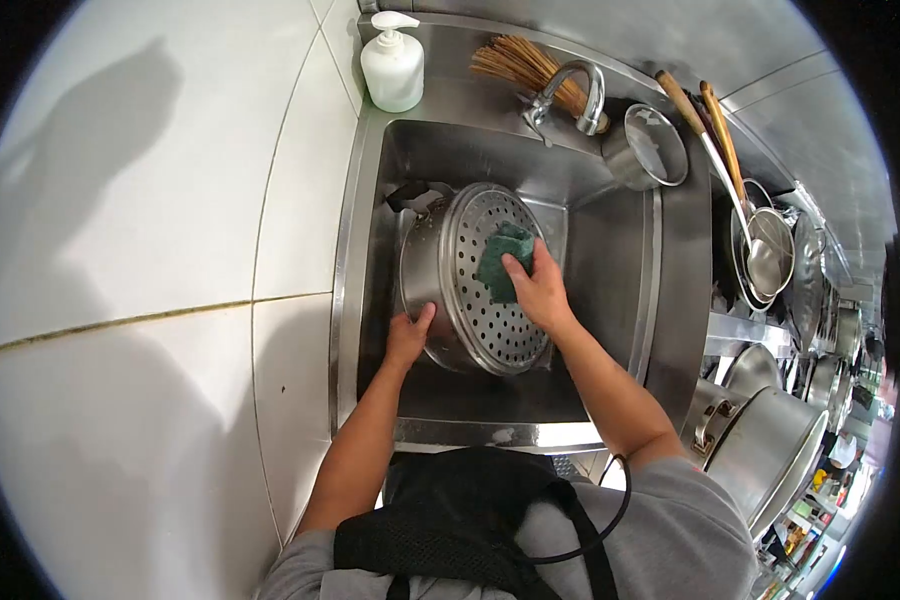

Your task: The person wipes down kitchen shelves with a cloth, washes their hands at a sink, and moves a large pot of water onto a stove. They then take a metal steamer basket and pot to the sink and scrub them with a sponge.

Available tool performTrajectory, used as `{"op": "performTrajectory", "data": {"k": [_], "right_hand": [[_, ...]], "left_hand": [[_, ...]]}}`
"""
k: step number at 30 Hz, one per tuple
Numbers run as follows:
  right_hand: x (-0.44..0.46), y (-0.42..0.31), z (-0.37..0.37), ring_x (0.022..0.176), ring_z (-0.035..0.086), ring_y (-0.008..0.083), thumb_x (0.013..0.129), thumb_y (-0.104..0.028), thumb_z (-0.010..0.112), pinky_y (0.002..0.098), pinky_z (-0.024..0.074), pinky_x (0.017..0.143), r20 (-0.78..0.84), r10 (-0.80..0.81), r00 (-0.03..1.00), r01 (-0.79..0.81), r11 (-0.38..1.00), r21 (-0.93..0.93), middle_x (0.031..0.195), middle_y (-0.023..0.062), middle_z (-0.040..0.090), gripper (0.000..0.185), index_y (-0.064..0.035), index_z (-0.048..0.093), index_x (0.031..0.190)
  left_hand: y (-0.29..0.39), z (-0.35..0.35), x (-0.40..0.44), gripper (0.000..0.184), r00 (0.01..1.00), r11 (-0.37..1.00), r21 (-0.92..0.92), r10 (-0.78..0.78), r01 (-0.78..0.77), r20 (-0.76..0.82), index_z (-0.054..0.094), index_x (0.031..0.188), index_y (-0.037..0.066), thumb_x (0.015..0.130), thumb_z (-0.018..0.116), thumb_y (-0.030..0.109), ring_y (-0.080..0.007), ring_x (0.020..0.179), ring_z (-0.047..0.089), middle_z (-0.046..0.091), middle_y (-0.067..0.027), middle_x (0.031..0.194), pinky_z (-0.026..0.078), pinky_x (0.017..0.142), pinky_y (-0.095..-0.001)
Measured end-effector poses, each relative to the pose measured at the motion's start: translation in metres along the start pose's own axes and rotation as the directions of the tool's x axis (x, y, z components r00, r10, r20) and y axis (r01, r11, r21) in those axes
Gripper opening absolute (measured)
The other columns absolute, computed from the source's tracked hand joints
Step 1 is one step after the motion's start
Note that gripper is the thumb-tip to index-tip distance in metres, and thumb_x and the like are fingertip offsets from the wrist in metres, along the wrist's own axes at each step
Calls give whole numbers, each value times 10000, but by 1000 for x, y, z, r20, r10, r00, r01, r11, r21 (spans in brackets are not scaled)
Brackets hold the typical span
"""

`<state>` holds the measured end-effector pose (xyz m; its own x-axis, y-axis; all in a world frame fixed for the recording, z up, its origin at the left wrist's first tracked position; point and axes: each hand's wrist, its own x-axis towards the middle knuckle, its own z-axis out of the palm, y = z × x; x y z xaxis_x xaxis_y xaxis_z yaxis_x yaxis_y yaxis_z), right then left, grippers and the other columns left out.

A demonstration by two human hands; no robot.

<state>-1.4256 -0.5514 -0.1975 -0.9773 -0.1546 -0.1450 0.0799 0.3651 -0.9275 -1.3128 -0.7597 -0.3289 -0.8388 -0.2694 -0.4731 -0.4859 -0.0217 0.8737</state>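
A metal steamer pot (425,275) lies tipped on its side in the steel sink (610,260), its round perforated face (515,335) turned toward the right. My left hand (410,338) grips the pot's lower left side, thumb on the metal and the other fingers partly hidden. A dark handle (418,194) shows at the pot's upper left. Pinched in my right hand (542,292) is a green scouring pad (497,265), pressed flat against the holes near the middle of that face.
Behind the basin stand a white pump bottle (392,72), a bamboo brush (520,68), a curved faucet (592,90) and a metal container (630,158). Ladles and strainers (767,262) lie to the right, with large pots (770,440) below. A tiled wall (150,220) borders the left.
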Motion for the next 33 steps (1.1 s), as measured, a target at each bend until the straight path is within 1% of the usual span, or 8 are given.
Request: {"op": "performTrajectory", "data": {"k": [6,11,16,22,23,27,30,33], "right_hand": [[-63,18,28,1176,484,422,861,-267,679,487,395,1019,258,-330,908,412,813,-411,1377,237,459,584,-15,482,1349],[-39,24,42,1452,177,410,945,-242,514,459,171,1180,152,-168,974,206,938,-280,1561,265,175,694,15,191,1503],[-34,13,27,1456,189,388,960,-236,500,443,168,1182,137,-214,967,226,971,-76,1568,253,172,678,20,188,1506],[-93,17,21,1421,313,341,963,-172,506,382,250,1150,82,-88,993,80,993,90,1509,266,321,608,23,264,1485],[-97,22,26,1281,481,267,975,-187,524,345,351,1069,10,-9,1000,7,982,191,1366,210,511,503,13,394,1418],[-77,26,14,949,503,116,998,-258,541,287,426,874,-91,209,974,-154,898,412,1005,37,605,307,-11,576,1176],[-63,24,3,971,513,122,1011,-278,506,283,426,884,25,260,965,-228,788,572,1030,41,609,323,-13,568,1184],[-73,33,29,1101,540,268,996,-288,502,367,410,966,21,169,985,-169,962,216,1188,183,558,451,16,429,1322]], "left_hand": [[28,-2,2,402,999,1000,-2,31,-31,43,676,1070,-34,894,708,326,-157,887,649,710,-97,985,500,818,-302],[59,0,-8,339,988,985,89,140,-146,71,682,1028,-29,860,750,257,-142,810,650,715,-79,920,513,746,-296],[111,0,-11,381,959,963,-32,269,-267,87,690,948,-26,795,810,301,-138,761,669,722,-97,836,519,696,-298],[114,7,-23,330,951,914,263,304,-309,61,683,918,-21,833,775,284,-135,693,656,706,-93,762,511,649,-291],[114,7,-21,344,967,919,305,251,-251,41,678,905,-23,853,751,309,-170,677,662,698,-114,749,508,638,-311],[115,2,-16,444,911,816,450,412,-363,-11,601,831,-26,913,650,407,-363,634,646,650,-188,687,496,604,-409],[126,6,-20,435,885,744,544,465,-387,-7,499,805,-9,940,608,390,-429,619,618,611,-216,637,476,572,-453],[125,18,-15,398,842,702,604,532,-379,-90,479,773,0,978,530,338,-457,584,573,557,-237,591,425,525,-500]]}}
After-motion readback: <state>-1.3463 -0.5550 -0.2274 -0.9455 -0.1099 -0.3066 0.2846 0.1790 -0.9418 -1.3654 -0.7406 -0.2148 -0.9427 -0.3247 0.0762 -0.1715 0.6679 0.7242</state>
